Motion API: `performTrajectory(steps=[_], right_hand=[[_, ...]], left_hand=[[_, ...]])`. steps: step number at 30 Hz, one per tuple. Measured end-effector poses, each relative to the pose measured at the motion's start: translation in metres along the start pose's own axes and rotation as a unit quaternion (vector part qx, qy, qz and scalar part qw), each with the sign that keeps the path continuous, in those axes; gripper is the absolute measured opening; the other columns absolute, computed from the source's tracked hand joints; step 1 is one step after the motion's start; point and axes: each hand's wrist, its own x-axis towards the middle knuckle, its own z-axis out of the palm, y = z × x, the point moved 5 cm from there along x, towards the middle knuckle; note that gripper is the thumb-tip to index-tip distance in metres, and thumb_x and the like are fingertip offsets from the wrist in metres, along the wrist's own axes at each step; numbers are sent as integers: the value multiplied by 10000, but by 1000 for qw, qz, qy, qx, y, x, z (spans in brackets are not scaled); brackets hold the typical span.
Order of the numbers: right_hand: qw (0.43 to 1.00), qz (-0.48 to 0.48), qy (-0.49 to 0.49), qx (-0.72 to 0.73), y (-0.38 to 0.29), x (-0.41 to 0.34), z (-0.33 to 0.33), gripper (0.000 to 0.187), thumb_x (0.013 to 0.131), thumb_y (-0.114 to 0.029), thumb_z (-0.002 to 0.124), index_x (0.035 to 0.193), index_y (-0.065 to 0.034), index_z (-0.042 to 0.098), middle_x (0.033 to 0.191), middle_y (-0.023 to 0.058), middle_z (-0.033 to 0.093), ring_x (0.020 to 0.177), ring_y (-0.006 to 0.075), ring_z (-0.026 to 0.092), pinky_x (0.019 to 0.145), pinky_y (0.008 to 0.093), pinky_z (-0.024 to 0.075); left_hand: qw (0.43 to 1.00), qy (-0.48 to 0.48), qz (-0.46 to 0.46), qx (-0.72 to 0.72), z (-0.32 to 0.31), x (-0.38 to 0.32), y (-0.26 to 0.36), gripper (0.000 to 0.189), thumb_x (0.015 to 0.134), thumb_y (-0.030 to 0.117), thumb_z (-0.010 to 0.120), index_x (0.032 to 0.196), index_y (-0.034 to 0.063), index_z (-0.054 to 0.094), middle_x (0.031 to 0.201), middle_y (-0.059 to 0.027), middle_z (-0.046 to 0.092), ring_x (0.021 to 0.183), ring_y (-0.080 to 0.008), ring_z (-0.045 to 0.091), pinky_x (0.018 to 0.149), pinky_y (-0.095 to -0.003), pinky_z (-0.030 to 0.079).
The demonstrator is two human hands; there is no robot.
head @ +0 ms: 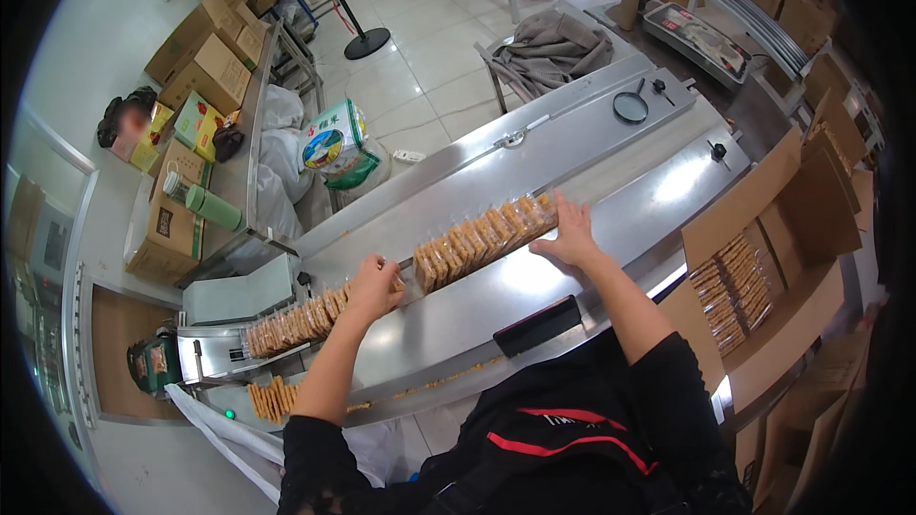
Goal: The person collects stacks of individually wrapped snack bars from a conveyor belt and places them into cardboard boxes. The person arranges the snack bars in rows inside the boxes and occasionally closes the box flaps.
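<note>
A row of clear-wrapped golden snack pieces (469, 243) stands on edge on the channel of a steel conveyor. My right hand (567, 232) has its fingers spread against this row's right end. Farther left runs a second row of wrapped snack pieces (293, 325). Over its right end my left hand (373, 287) is curled, with a wrapped piece showing at its fingertips; how many pieces it grips is hidden. A small gap separates the two rows. Some snack pieces (272, 399), apparently unwrapped, stand on a lower ledge near my left forearm.
At right is an open carton (780, 343) holding stacked wrapped pieces. A dark flat case (538, 325) lies on the conveyor's near edge. A round magnifier-like object (630, 107) and knobs sit at its far end. Behind are a side table with a green bottle (215, 207) and a sack (336, 143).
</note>
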Motion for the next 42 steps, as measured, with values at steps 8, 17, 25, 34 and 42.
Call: performTrajectory(steps=[8, 17, 25, 34, 42], right_hand=[[986, -97, -38, 132, -83, -15, 41, 1174, 745, -207, 976, 1671, -41, 273, 1513, 267, 447, 1404, 436, 502, 1187, 465, 462], [975, -49, 69, 205, -87, -9, 34, 1132, 703, -137, 976, 1642, -126, 344, 1541, 229, 490, 1407, 448, 525, 1176, 487, 471], [957, -184, 160, 159, -78, -73, -22, 1332, 686, -286, 1010, 1691, 12, 188, 1664, 277, 369, 1505, 464, 429, 1257, 504, 382], [951, -86, 274, 113, -52, -157, -97, 1275, 655, -332, 1025, 1645, -17, 287, 1552, 230, 494, 1411, 437, 507, 1212, 511, 413], [853, 47, 520, -5, 59, -318, -273, 1259, 642, -205, 1018, 1640, 10, 280, 1603, 214, 417, 1485, 353, 457, 1235, 457, 407]], left_hand=[[968, 131, -36, -210, 7, -23, 7, 1428, 660, 203, 1025, 1737, 63, 99, 1413, -225, 500, 1373, -422, 498, 1174, -494, 434], [923, 300, -30, -237, 18, -5, 57, 1304, 632, 134, 992, 1704, 26, 257, 1268, -178, 607, 1207, -407, 569, 1081, -483, 447], [832, 369, -32, -413, 40, -57, 85, 1060, 714, 71, 929, 1614, -12, 374, 1657, -219, 381, 1506, -372, 437, 1254, -447, 349], [811, 248, 49, -528, 16, -37, 198, 1066, 755, 27, 899, 1648, -22, 317, 1632, -178, 421, 1487, -301, 463, 1256, -448, 362], [815, 249, 393, -345, -55, 11, 473, 1064, 694, 125, 974, 1588, -14, 415, 1544, -228, 458, 1454, -417, 450, 1215, -489, 380]])
